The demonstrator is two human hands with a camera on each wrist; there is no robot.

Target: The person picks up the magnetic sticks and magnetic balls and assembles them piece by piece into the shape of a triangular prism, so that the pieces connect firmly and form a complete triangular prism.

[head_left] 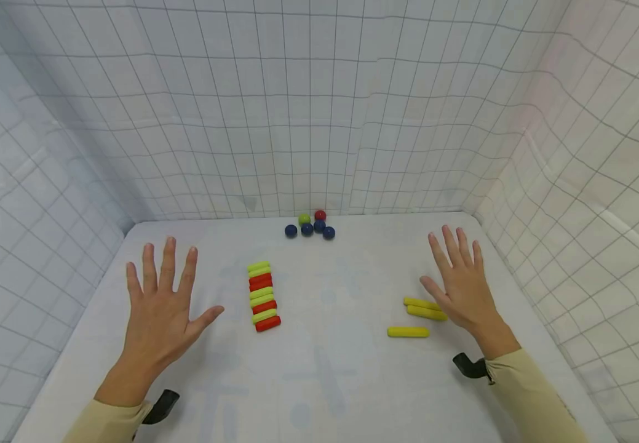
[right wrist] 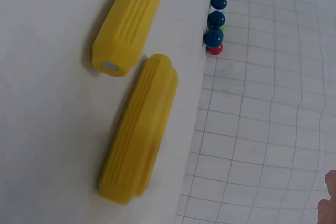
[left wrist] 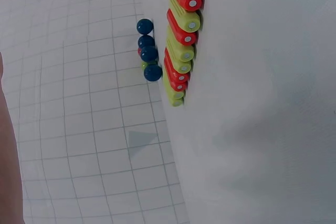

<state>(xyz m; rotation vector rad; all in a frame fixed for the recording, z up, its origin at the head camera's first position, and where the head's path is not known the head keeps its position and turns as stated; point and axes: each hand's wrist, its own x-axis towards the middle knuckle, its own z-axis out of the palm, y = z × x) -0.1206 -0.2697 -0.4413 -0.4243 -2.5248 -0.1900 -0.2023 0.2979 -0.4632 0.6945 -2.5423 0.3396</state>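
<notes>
My left hand (head_left: pixel 158 320), palm down with fingers spread, holds nothing at the left of the table. To its right lies a row of short red and lime-green ridged rods (head_left: pixel 262 296), side by side, with pale round discs in their ends in the left wrist view. On the right, my right hand (head_left: pixel 465 292) is also spread and holds nothing. It overlaps the ends of two yellow rods (head_left: pixel 427 313) lying together. A single yellow rod (head_left: pixel 408 332) lies nearer me. In the right wrist view the yellow rods (right wrist: pixel 139 129) show lengthwise grooves.
At the back of the white table (head_left: pixel 347 369) sit several dark blue balls (head_left: pixel 307 229), a green ball (head_left: pixel 304 219) and a red ball (head_left: pixel 320 215). White cloth walls with a grid (head_left: pixel 319 111) rise behind and on both sides. A black strap piece (head_left: pixel 161 407) hangs by the left wrist.
</notes>
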